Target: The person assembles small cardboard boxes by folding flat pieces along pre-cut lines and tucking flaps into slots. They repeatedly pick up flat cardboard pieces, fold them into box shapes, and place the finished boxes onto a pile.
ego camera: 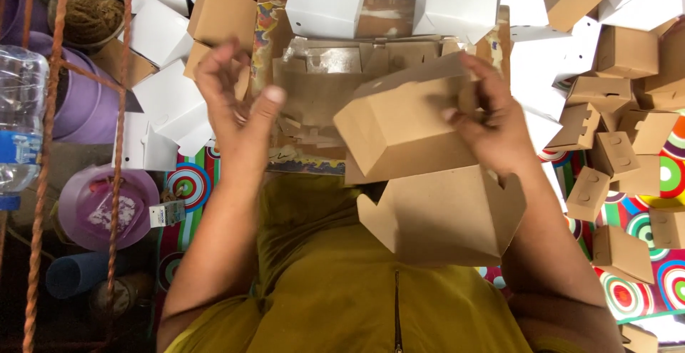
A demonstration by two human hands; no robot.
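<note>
Right now my right hand (pixel 492 128) pinches the folded brown cardboard box (pixel 407 128) at its upper right corner, fingers curled over the edge and thumb pressed on the face, so the box stays tilted up in front of me where I can see its sides. Its open flap (pixel 446 214) hangs down toward my lap, over my yellow-green garment (pixel 321 267), which keeps the loose panel free. My left hand (pixel 239 107) is off the box, just beside it on the left; its fingers are loosely bent and spread, holding nothing, thumb pointing up.

Behind the box lies a stack of flat brown blanks (pixel 321 89), close enough that either hand could touch it. Finished brown boxes (pixel 628 53) sit heaped to my right on a patterned cloth with coloured rings (pixel 642 224), and white boxes (pixel 325 0) stand along the far side and to my left. Further left are a clear plastic bottle (pixel 21 110), a purple bowl (pixel 107 207) and a ball of twine (pixel 93 14), well apart from my hands.
</note>
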